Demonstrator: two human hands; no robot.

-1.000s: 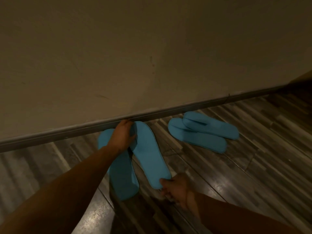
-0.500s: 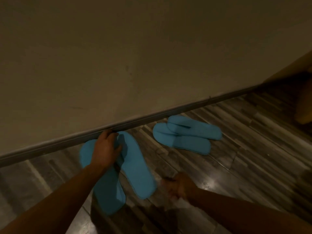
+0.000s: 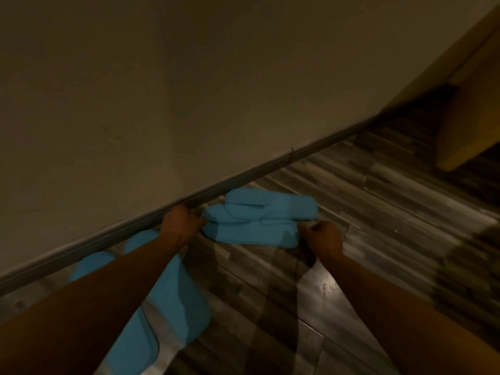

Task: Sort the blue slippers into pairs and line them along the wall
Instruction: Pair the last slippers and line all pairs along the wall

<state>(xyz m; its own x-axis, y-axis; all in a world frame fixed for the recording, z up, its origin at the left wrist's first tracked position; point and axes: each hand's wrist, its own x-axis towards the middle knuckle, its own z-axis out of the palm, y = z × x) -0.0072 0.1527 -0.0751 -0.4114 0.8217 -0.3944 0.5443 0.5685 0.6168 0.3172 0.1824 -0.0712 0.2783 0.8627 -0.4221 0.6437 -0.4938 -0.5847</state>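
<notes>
Floor (image 3: 351, 217): wood-look planks, grey-brown streaked grain, semi-gloss; bright reflective patch nr right forearm. Wall (image 3: 189, 90): painted, matt, smooth w/ faint scuffs. Skirting (image 3: 243, 173) at wall base: grey, smooth, slight sheen. Blue slippers (image 3: 259, 234) next to skirting: soft matt cloth-like surface, no shine. Second pair (image 3: 173, 299), left of those: same matt finish, stitched edge seam visible.

L hand (image 3: 180, 221) & R hand (image 3: 323, 236) flank overlapped slipper pair (image 3: 257, 221) by wall (image 3: 189, 104).
</notes>
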